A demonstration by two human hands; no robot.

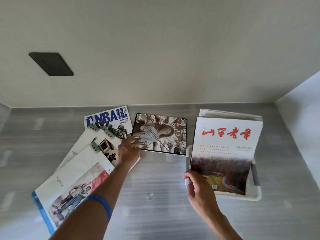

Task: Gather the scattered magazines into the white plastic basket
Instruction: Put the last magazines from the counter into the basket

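A white plastic basket (256, 196) sits at the right of the grey table, with magazines in it. My right hand (195, 184) pinches the lower left corner of a white magazine with red characters (223, 153) lying tilted on top of the basket. My left hand (129, 148) reaches across the fanned pile at the left, its fingers touching the left edge of a dark-bordered magazine (161, 134) in the middle. An NBA magazine (108, 121) lies behind the pile. A large magazine with a blue spine (69, 184) lies nearest me.
A wall runs right behind the table, with a dark square plate (51, 64) on it at the upper left. A white side wall (304, 118) closes the right end. Bare grey tabletop (155, 196) lies between my arms.
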